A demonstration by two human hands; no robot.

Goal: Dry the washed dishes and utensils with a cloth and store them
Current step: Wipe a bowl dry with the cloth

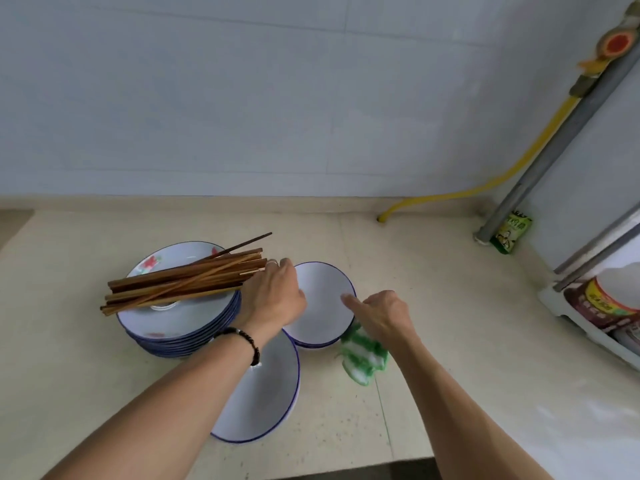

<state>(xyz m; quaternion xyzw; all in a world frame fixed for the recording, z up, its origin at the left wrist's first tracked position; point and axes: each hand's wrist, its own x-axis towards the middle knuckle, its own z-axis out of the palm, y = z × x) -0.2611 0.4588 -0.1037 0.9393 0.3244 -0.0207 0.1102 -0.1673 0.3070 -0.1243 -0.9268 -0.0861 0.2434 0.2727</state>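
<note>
Two hands reach over the beige surface [433,306] in the head view. Left hand [273,299], a beaded bracelet [247,342] at its wrist, curls its fingers round the near ends of the wooden chopsticks [183,284], which lie in a bundle across the stack of flowered plates [180,317]. Right hand [382,315] grips a green-and-white cloth [363,358] beneath the palm, forefinger pointing over the small white bowl [320,303]. A blue-rimmed plate [263,393] sits just below, partly under the left forearm.
</note>
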